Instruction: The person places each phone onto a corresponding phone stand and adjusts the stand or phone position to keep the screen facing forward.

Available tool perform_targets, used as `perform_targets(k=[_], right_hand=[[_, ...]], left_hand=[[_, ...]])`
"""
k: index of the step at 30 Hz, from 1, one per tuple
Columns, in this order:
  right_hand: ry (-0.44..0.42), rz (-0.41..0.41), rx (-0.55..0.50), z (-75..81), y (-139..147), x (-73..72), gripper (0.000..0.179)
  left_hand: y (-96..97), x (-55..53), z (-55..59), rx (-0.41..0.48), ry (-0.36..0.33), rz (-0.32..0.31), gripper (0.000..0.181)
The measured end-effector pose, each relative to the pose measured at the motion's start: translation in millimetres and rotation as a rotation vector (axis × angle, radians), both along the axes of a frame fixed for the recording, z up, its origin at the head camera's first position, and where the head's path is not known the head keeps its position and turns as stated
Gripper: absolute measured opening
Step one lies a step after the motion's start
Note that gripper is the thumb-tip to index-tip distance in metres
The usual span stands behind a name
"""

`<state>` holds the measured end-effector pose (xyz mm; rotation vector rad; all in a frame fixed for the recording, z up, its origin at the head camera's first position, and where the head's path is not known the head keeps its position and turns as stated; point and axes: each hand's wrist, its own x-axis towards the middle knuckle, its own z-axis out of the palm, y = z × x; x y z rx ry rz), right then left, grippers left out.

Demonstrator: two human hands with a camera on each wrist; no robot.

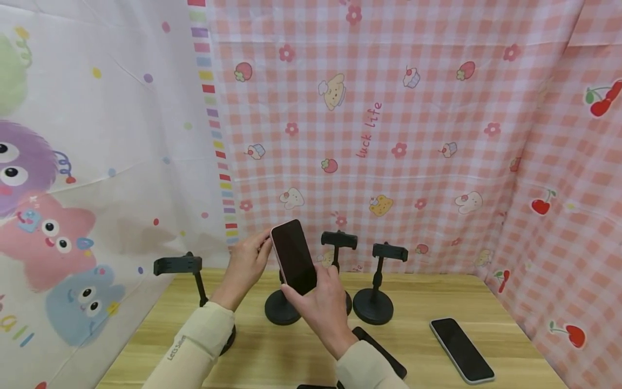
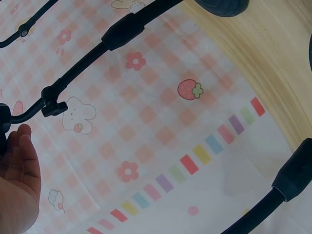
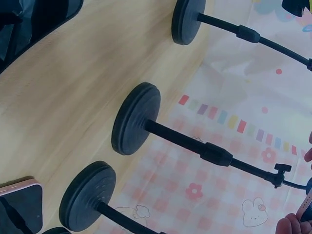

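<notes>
A smartphone with a dark screen and pale edge is tilted upright in front of a black phone stand, whose round base shows below it. My right hand grips the phone's lower part, thumb across the front and fingers along the right edge. At its upper left edge is my left hand. The left wrist view shows the left fingers bent at the stand's dark clamp, near the thin bent neck. In the right wrist view, my right fingertips lie against the phone's edge. The phone hides most of the clamp.
Two more black stands stand to the right, and another is at the left. Loose phones lie on the wooden table: a white-edged one at right and a black one below my right wrist. Patterned cloths hang behind.
</notes>
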<state>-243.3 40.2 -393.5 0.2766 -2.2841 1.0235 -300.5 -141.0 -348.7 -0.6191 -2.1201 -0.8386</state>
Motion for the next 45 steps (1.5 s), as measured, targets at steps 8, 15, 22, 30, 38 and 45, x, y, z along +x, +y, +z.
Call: perform_targets(k=[8, 15, 22, 30, 38, 45], right_hand=[[0.004, 0.019, -0.02, 6.3, -6.3, -3.5, 0.065], [-0.01, 0.016, -0.034, 10.8, -8.0, -10.7, 0.065], [-0.021, 0.034, -0.057, 14.3, -9.7, -14.8, 0.064], [-0.015, 0.033, -0.067, 14.7, -14.5, -17.6, 0.064], [-0.05, 0.02, -0.058, 14.9, -15.3, -18.5, 0.065], [-0.058, 0.013, -0.055, 14.2, -17.3, -20.6, 0.066]], left_hand=[[0.2, -0.7, -0.6, -0.022, 0.001, 0.03, 0.023], [0.8, -1.7, -1.7, -0.022, 0.032, 0.017, 0.023], [1.4, -0.9, -0.9, -0.018, 0.024, 0.012, 0.023], [3.8, -1.6, 0.6, -0.02, 0.057, 0.036, 0.022], [4.0, -2.9, -2.4, 0.001, 0.05, 0.032, 0.022], [1.5, -0.2, -3.1, 0.03, 0.04, 0.0, 0.015]])
